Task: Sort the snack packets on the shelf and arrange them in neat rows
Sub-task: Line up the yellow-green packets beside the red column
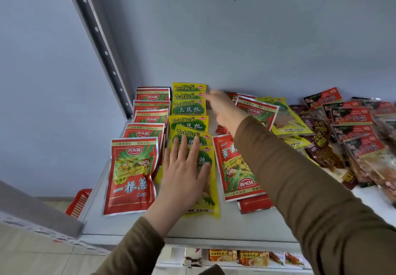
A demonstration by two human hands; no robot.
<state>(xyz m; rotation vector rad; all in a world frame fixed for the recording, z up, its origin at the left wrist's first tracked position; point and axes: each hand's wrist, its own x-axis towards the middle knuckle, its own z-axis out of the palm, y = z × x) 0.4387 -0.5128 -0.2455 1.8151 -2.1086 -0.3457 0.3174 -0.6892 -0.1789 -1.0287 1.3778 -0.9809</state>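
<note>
My left hand (186, 167) lies spread flat on the front yellow packet (206, 191) – row-squaring underway. Right hand (222, 107), blurred, grip indeterminate, reaches the rear yellow packets (188, 94). Next: the upside-down red packet (235, 167) needs turning.

Five red packets (130, 174) stand in the row by the shelf's (225, 225) left edge, six yellow TuDouSi packets (188, 107) in the row beside it. One red basket (78, 203) sits off the shelf's left edge; the loose heap at the right is too jumbled to count.
</note>
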